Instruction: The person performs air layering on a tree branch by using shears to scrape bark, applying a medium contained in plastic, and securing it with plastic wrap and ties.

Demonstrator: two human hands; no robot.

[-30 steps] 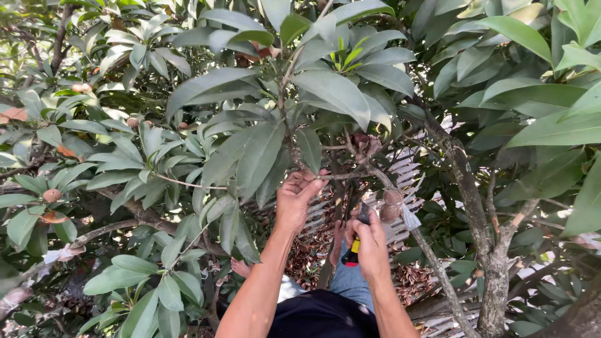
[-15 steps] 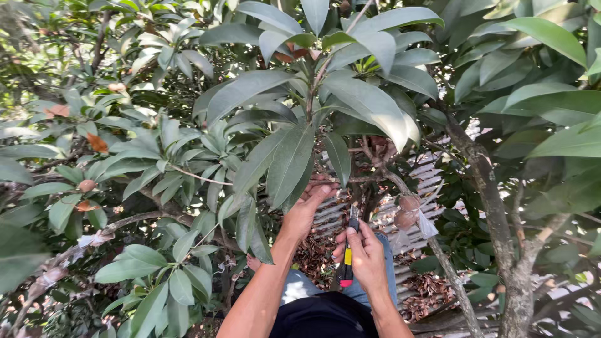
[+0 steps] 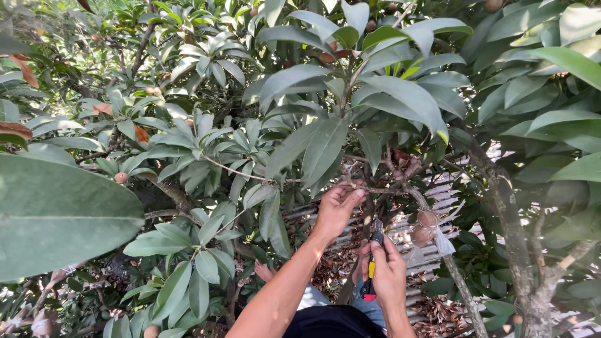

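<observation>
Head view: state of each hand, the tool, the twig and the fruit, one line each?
left hand: raised, fingers closed on the thin twig
thin twig: bare, runs sideways, gripped
right hand: wrapped around the pruning shears
pruning shears: upright, tip below the twig; blades unclear
brown fruit: hanging on its branch

- Daylight, bright, coming from upper right; leaves (image 3: 400,94) above the grip show pale glare.
- Under the canopy around the right hand (image 3: 388,272), dim shade.
- Big leaf (image 3: 59,219) far left of the grip is soft, out of focus.
</observation>
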